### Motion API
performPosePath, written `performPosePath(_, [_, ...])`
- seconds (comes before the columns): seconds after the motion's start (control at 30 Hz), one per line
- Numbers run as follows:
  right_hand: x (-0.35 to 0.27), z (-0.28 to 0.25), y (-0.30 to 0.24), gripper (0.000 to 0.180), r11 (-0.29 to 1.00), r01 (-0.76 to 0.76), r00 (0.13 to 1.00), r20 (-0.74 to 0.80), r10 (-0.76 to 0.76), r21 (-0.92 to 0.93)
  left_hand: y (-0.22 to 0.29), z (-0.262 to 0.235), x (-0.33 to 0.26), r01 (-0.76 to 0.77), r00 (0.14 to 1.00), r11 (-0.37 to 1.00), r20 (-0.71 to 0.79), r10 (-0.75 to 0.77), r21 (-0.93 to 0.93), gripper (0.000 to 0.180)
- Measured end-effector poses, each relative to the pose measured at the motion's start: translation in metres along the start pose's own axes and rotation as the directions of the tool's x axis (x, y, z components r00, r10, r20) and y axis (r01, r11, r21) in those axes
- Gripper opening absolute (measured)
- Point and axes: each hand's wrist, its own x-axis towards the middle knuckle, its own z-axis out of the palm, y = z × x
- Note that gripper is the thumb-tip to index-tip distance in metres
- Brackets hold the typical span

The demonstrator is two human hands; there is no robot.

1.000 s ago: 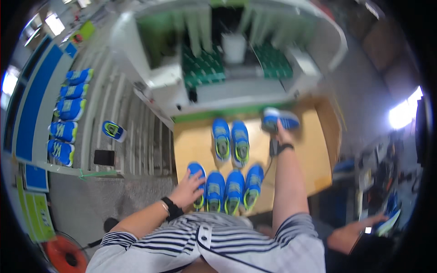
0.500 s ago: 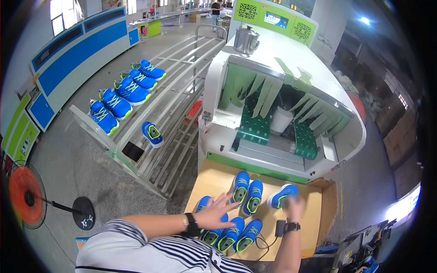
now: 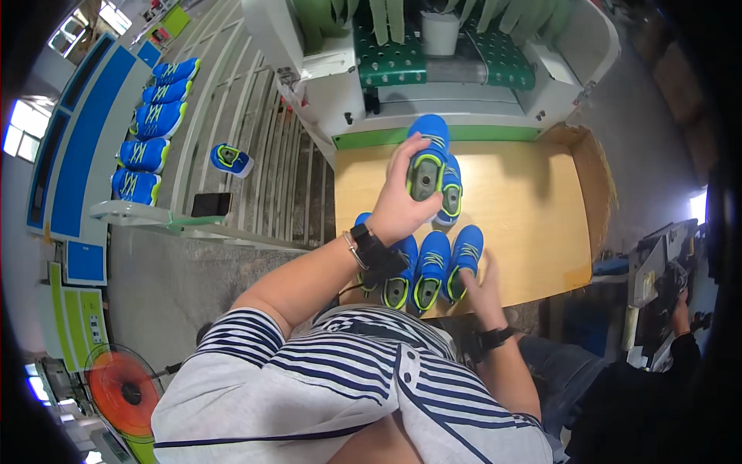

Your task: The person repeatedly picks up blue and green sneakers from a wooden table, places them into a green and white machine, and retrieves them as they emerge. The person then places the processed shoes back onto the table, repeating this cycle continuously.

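My left hand (image 3: 402, 197) grips a blue sports shoe (image 3: 429, 135) with lime-green trim, lifted over the table with its toe pointing away. A grey insert with a hole shows in its opening. Partly behind it stands another blue shoe (image 3: 453, 182). Along the table's near edge is a row of similar shoes, among them a middle one (image 3: 433, 263) and a right-end one (image 3: 468, 251). My right hand (image 3: 485, 292), slightly blurred, is at the heel of that right-end shoe with its thumb and fingers apart. My left wrist partly hides the row's left end.
The wooden table (image 3: 533, 209) adjoins a machine with a green perforated belt (image 3: 390, 66) and a white cup (image 3: 440, 32). Left is a metal rack (image 3: 182, 182) with several blue shoes (image 3: 158, 120), a single shoe (image 3: 232, 159) and a phone (image 3: 212, 204). An orange fan (image 3: 127, 390) stands lower left; another person's hand (image 3: 682, 313) shows right.
My left hand has taken up a shoe from the far group. The shoe at the table's right has left its spot, and one now stands at the near row's right end. The view tilts downward.
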Motion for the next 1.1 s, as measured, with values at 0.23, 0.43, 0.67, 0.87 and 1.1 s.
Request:
performPosePath(0.23, [-0.021,0.040,0.009,0.099,0.983,-0.104,0.994,0.041,0.099,0.154,0.003,-0.007,0.036,-0.162,0.986,0.966,-0.008,0.167,0.200,0.076])
performPosePath(0.43, [0.016,-0.004,0.001,0.078,0.786,-0.286,0.950,0.056,0.307,0.549,-0.005,-0.018,0.123,-0.095,0.978,0.995,-0.181,0.101,0.040,0.072])
performPosePath(0.67, [0.184,-0.074,-0.124,0.061,0.859,0.327,0.895,-0.422,-0.148,0.393,-0.063,-0.033,0.231,0.013,0.938,0.921,-0.324,0.124,0.390,0.075])
performPosePath(0.87, [0.398,-0.077,-0.176,0.066,0.911,0.413,0.765,-0.537,-0.355,-0.012,-0.069,-0.032,0.240,0.025,0.961,0.937,-0.267,0.073,0.349,0.090])
performPosePath(1.1, [0.368,-0.011,-0.117,0.090,0.948,0.256,0.891,-0.336,-0.307,-0.188,-0.058,-0.039,0.037,-0.031,0.949,0.814,0.272,-0.158,0.580,0.072])
